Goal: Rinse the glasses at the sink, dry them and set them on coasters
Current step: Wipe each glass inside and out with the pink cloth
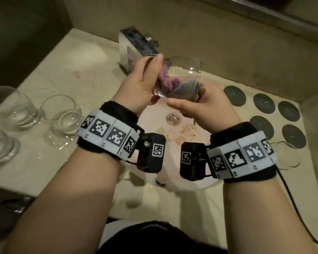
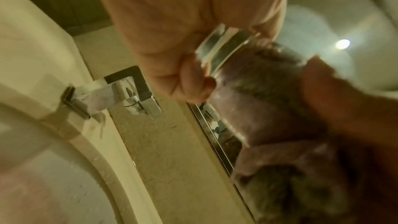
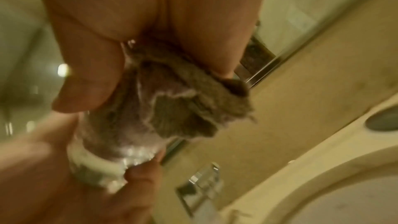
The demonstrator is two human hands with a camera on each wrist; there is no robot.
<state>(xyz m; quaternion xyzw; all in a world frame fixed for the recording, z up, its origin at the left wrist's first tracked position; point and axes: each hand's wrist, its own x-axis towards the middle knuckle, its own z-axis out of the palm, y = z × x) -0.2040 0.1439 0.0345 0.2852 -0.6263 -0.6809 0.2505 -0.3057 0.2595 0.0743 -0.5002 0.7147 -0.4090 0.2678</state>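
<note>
Your left hand [image 1: 141,83] grips the glass [image 1: 182,77] by its base, tilted above the sink [image 1: 173,176]; your right hand [image 1: 200,105] pinches the cloth [image 1: 169,83] stuffed inside. Coasters [image 1: 264,102] lie right of the sink, three glasses [image 1: 61,114] left.

A clear, round stemless drinking glass [image 1: 180,77] is held tilted on its side above the pale round sink basin [image 1: 191,182]. A purple and grey fluffy cloth [image 1: 170,83] is stuffed inside it. Three more clear glasses [image 1: 62,114] stand upright on the wet marble counter left of the basin. Six dark round coasters [image 1: 264,103] lie flat on the counter at the right. One clear glass [image 1: 286,155] stands near them, close to the front edge.
</note>
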